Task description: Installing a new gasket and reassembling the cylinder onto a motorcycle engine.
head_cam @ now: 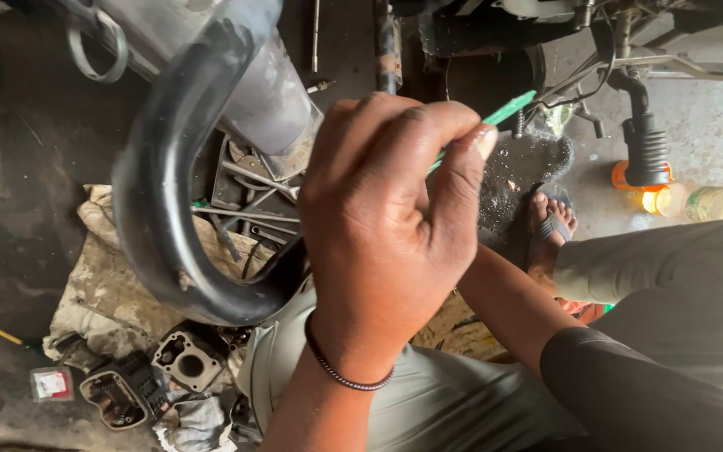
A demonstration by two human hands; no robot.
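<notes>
One slim green plastic-looking stick (pixel 508 110) pokes out above my left hand (pixel 387 243), which I see curled tight around it beside the curved black metal pipe (pixel 161 192); my right hand seems hidden behind, so I cannot tell its state.

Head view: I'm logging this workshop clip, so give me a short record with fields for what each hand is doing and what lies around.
Left hand: left hand closed in a fist around a thin green tool; beaded bracelet on the wrist.
Right hand: only the forearm shows, running under the left hand; hand hidden.
Beside the hand: curved black pipe.
On the ground: dirty rag, metal engine part, plastic bottle.
Also seen: sandalled foot.
</notes>
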